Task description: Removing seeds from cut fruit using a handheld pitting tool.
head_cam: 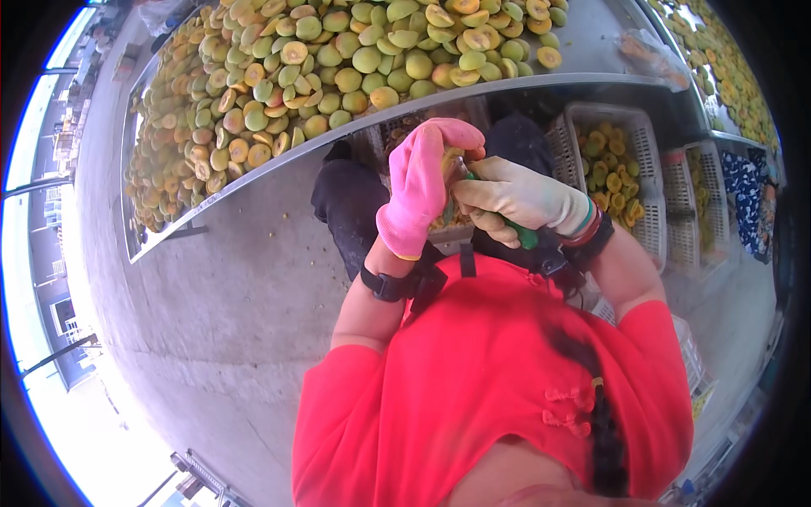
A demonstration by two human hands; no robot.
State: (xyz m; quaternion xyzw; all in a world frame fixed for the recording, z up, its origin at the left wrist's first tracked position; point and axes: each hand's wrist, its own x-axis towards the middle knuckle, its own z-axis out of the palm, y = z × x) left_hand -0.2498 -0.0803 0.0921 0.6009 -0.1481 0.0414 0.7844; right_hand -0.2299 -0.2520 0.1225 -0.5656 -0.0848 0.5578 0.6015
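Observation:
My left hand (427, 180), in a pink glove, is closed around a piece of yellow fruit (451, 156), mostly hidden by the fingers. Close against it on the right, my right hand (507, 196), in a pale work glove, grips a tool by its green handle (523, 236). The tool's metal end meets the fruit between the two hands; its exact shape is hard to make out. Both hands are over my lap, just below the rim of a metal table (329, 136) heaped with halved green and yellow stone fruits (367, 59).
A plastic crate (656, 184) with fruit halves stands right of my legs, with another crate (681, 209) beyond it. Under the table edge is a further crate (374, 142). A plastic bag (652, 57) lies on the table at the right. More fruit covers a second table (703, 108).

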